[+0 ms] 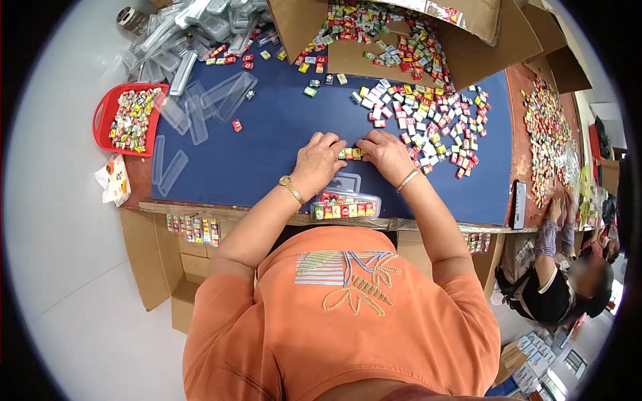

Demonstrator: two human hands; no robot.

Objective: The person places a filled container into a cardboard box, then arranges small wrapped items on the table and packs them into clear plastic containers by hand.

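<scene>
Both hands meet over the blue table mat (267, 160), with a short row of small coloured boxes (350, 154) between them. The fingers of my left hand (319, 160) are curled against the row's left end. My right hand (388, 157) has its fingers bent onto the right end. Just below, near the table edge, a clear plastic case (368, 206) holds a row of red, yellow and green boxes. A clear lid (346, 180) lies behind it. The fingertips partly cover the row.
Loose boxes (428, 127) spread right of my hands, below an open carton (468, 57). Clear cases (200, 27) pile at the back left. A red basket (98, 127) of boxes stands left. At far right a co-worker (558, 281) reaches to another box pile (545, 134).
</scene>
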